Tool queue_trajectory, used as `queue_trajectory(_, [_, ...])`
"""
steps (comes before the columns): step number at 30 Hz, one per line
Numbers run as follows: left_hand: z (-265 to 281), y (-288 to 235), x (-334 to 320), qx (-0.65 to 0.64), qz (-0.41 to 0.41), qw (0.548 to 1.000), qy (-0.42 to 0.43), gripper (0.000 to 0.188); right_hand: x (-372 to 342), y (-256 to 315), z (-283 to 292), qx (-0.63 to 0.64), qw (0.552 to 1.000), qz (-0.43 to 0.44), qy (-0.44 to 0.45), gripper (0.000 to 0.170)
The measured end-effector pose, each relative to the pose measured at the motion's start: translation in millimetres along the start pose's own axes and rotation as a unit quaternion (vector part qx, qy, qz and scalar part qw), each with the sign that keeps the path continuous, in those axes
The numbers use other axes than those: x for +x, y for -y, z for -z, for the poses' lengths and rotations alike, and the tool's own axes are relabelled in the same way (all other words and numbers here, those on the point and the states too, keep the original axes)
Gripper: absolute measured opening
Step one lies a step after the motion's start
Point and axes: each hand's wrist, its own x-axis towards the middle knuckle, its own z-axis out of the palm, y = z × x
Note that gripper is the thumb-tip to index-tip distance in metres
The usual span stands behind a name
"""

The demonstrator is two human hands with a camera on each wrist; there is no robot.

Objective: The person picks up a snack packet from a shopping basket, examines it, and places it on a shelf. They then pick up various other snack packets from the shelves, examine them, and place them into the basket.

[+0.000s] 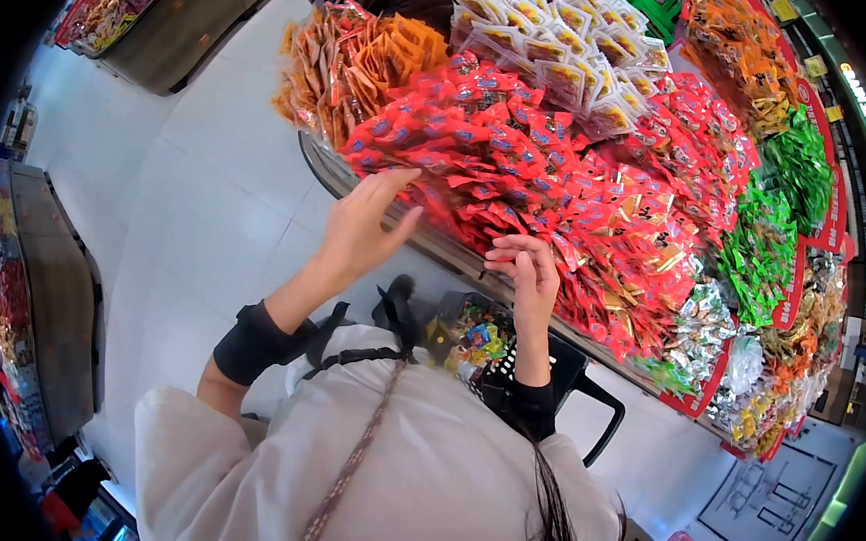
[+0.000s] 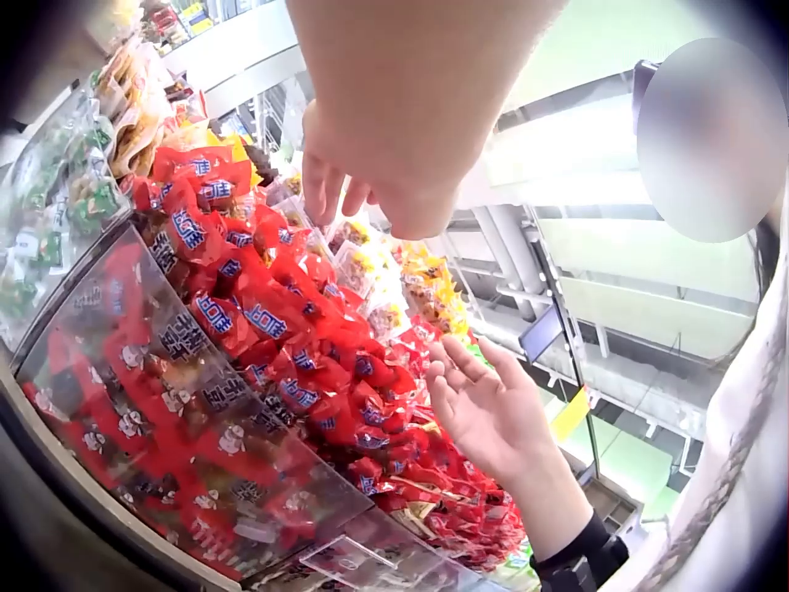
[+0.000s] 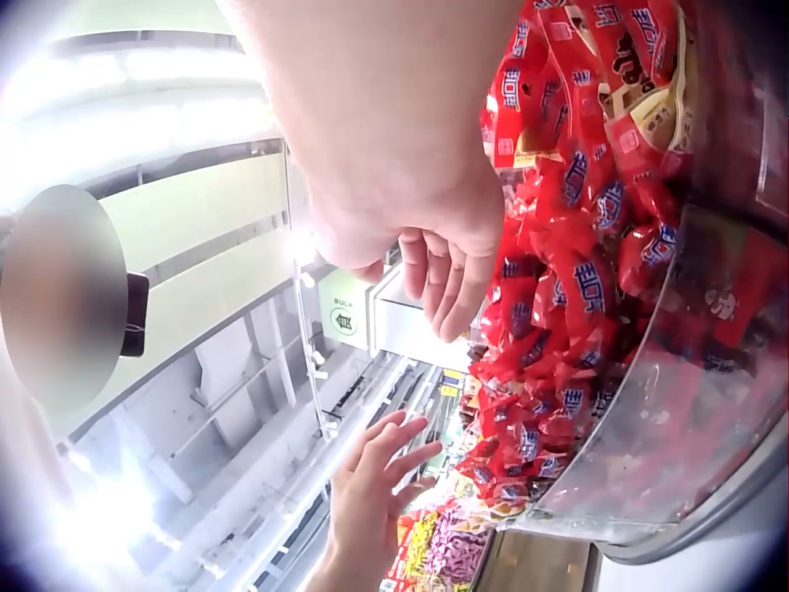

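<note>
Left hand — fingers loosely extended, nothing gripped; right hand — fingers relaxed, slightly bent, no item visible. Red-wrapped snack packets heaped just beyond both; contact unclear. Clear panel along the near edge, probably to stop spilling. Orange packets far left, white packets right of those.

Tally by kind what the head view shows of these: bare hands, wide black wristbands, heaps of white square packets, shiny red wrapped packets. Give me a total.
Bare hands: 2 (left hand, right hand)
Wide black wristbands: 2
Heap of white square packets: 1
Shiny red wrapped packets: too many, overlapping, to count
Total, red packets left out: 5
</note>
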Motion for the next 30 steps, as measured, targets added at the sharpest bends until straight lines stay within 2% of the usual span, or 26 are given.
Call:
queue_trajectory(7, [30, 10, -45, -0.031, 0.052, 0.998, -0.026, 0.04, -16, -9, -37, 0.001, 0.999, -0.046, 0.026, 0.018])
queue_trajectory(12, [58, 16, -83, -0.023, 0.045, 0.998, -0.04, 0.039, -45, -14, -58, 0.01, 0.999, -0.04, 0.018, 0.02])
queue_trajectory(17, [81, 16, -127, -0.028, 0.035, 0.998, -0.044, 0.039, -94, -19, -73, -0.008, 0.999, -0.031, -0.006, 0.025])
queue_trajectory(25, [98, 13, -199, -0.046, 0.024, 0.998, -0.035, 0.04, -184, -46, -82, -0.005, 0.997, -0.065, -0.048, 0.024])
queue_trajectory(30, [97, -2, -231, -0.078, 0.038, 0.996, 0.011, 0.04, -233, -48, -78, -0.014, 0.991, -0.102, -0.083, 0.025])
